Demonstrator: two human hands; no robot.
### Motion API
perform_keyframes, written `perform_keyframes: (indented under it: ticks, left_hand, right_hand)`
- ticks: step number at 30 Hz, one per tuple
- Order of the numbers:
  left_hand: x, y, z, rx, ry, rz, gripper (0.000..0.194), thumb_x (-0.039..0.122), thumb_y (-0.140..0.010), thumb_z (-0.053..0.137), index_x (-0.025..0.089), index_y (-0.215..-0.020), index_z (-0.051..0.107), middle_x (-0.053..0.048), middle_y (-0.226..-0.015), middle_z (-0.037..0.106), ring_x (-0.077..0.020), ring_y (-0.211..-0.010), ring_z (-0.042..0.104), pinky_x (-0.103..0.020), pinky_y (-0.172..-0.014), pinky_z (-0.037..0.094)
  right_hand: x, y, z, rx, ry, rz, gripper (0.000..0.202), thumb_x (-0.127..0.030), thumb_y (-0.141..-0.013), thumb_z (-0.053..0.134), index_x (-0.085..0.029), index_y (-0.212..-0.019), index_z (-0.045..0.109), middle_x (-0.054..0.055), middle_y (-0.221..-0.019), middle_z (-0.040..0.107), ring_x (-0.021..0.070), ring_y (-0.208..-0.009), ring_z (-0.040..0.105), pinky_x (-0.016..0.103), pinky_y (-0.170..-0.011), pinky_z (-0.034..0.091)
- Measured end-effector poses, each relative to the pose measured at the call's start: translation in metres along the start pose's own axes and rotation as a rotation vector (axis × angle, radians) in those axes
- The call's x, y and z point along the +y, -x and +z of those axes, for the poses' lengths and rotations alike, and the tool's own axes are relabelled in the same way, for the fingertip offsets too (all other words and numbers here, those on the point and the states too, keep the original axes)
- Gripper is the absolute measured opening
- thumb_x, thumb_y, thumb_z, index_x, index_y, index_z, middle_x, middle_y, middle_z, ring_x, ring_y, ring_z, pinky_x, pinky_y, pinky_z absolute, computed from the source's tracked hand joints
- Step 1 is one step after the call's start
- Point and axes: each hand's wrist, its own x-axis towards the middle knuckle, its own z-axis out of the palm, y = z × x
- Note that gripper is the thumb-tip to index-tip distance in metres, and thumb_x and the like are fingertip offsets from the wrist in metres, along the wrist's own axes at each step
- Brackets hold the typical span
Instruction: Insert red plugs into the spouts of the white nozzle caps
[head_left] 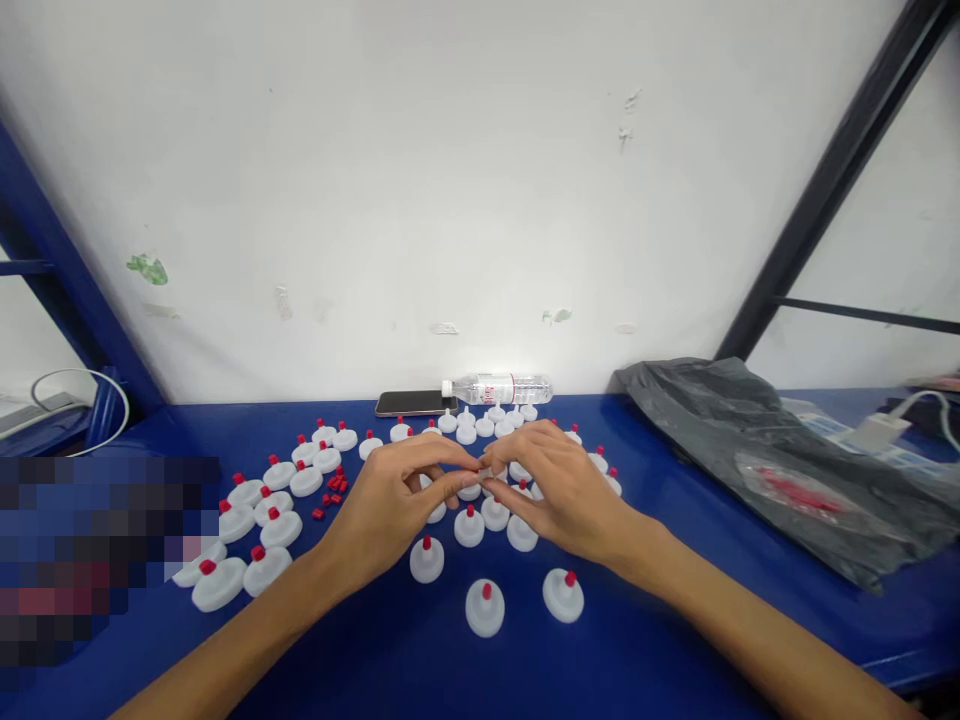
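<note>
Front, lower centre of the frame: three white discs with red-tipped nozzles (pixel 485 612), standing well apart on the blue surface (pixel 360 665). We judge that a lowered wrist could tip one.

Centre: two hands, fingertips meeting. Our left hand (pixel 409 495) pinches what looks like a small red cap (pixel 474 471); our right hand (pixel 559 485) grips a small white piece (pixel 486 475), mostly hidden by fingers. Whether the two pieces are joined, we cannot tell. Either could slip, the hold being only at the fingertips, and drop among the capped discs (pixel 469 527) crowded below.

Left of centre: loose red caps (pixel 335 490), in a scatter beside the left wrist. A sideways brush of that wrist could spread them.

Left side: a curving group of capped discs (pixel 275 528), the nearest close to the left forearm and so the likeliest to be knocked.

Right side: a dark grey bag (pixel 720 440), a clear packet of red pieces (pixel 799 490) lying on it; a tug on the bag could shift the packet.

Beyond the hands: uncapped white discs (pixel 466 434), closely grouped; a bump to one might push its neighbours.

Rear: a phone (pixel 412 403) and a clear bottle (pixel 499 389) on its side, which could roll if nudged.
</note>
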Motion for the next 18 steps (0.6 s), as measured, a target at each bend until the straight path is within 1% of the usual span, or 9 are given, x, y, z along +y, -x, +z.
perform_keyframes:
  ticks: [6, 11, 18]
  left_hand:
    - [0.0002, 0.0030, 0.0001, 0.001, 0.009, 0.021, 0.011, 0.029, -0.092, 0.068, 0.023, -0.093, 0.077, 0.000, -0.094, 0.074, -0.0055, -0.057, 0.063, -0.017, -0.049, 0.047]
    - [0.0005, 0.0029, 0.0017, -0.016, -0.016, 0.028, 0.011, 0.026, -0.092, 0.068, 0.022, -0.089, 0.077, 0.000, -0.092, 0.074, -0.0057, -0.055, 0.063, -0.017, -0.047, 0.045]
    - [-0.0038, 0.0010, 0.0036, 0.008, -0.073, 0.083, 0.006, 0.021, -0.089, 0.071, 0.019, -0.088, 0.076, 0.000, -0.091, 0.074, -0.0043, -0.053, 0.061, -0.016, -0.046, 0.044]
  right_hand:
    - [-0.0003, 0.0000, 0.0011, 0.006, 0.025, 0.020, 0.010, -0.019, -0.097, 0.062, -0.021, -0.105, 0.055, 0.000, -0.093, 0.072, 0.0164, -0.084, 0.064, 0.033, -0.084, 0.045]
    - [0.0004, 0.0003, 0.0018, -0.014, 0.031, 0.024, 0.010, -0.019, -0.097, 0.061, -0.022, -0.106, 0.055, 0.000, -0.093, 0.072, 0.0158, -0.082, 0.063, 0.033, -0.084, 0.045]
    - [0.0006, 0.0007, 0.0032, -0.019, 0.034, 0.020, 0.012, -0.016, -0.097, 0.061, -0.021, -0.106, 0.054, 0.000, -0.094, 0.071, 0.0158, -0.084, 0.063, 0.033, -0.084, 0.045]
